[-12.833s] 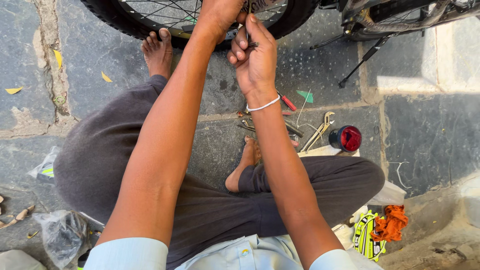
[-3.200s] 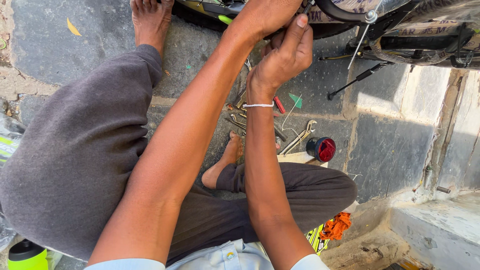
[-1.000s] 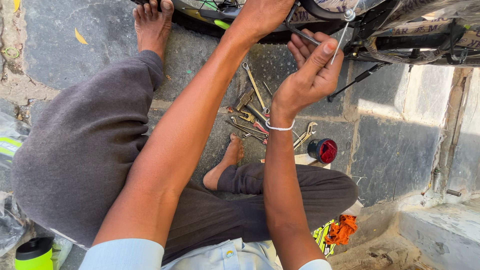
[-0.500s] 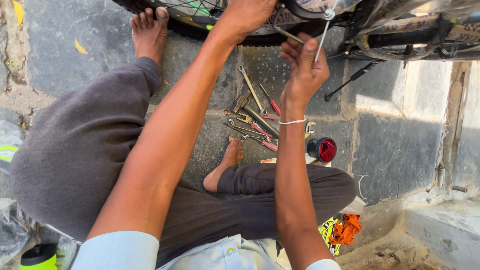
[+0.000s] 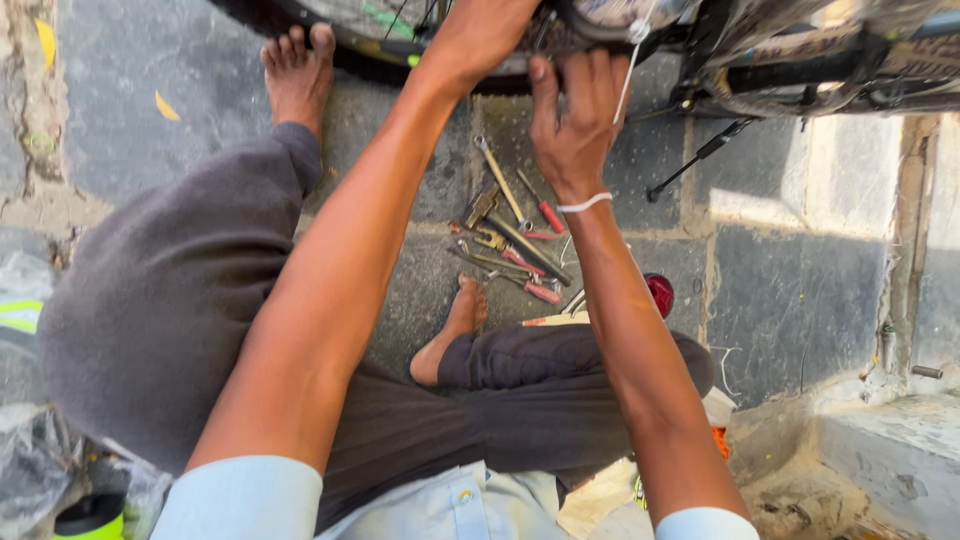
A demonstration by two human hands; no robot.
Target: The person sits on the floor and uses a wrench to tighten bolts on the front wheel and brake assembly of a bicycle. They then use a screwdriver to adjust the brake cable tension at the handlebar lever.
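I sit on a stone floor with a bicycle wheel at the top of the view. My left hand reaches up and grips the dark tyre, its fingers partly hidden at the frame's edge. My right hand, a white band on its wrist, is raised beside it with straight fingers resting against the tyre. A thin pale cable hangs just right of those fingers. Between my arms, several hand tools lie on the floor: spanners, red-handled pliers and a small hammer.
The bicycle frame and its kickstand fill the top right. A red round part lies by my right knee. Plastic bags and a green-topped bottle sit at the lower left. A stone step rises at the lower right.
My right hand has risen from an open-palmed pose below the wheel to lie against the tyre. The view has tilted down a little; my left hand stays on the wheel.
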